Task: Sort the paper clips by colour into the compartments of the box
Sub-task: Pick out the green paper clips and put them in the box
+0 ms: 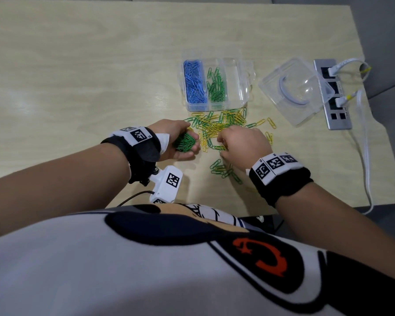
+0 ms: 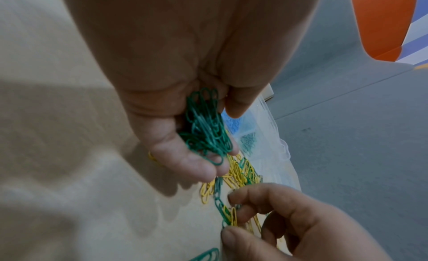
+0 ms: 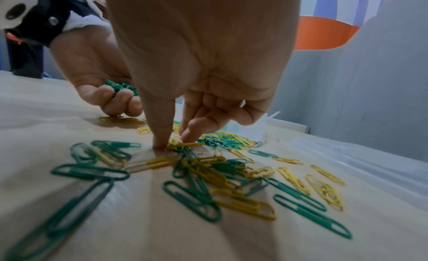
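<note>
Green clips gathered from the mixed pile

Green and yellow paper clips [image 1: 217, 128] lay beside the box [image 1: 234, 87] toward the tabletop's right edge; the left hand [image 1: 178, 142] cupped a green bunch [image 1: 184, 142] as the right hand [image 1: 242, 144] pinched another, apparently green, for transfer next.

One head view from above, two wrist views up close.
The head camera looks down on both hands; each wrist camera faces along its own fingers, sharing the loose clips [image 1: 224, 126] between them.
</note>
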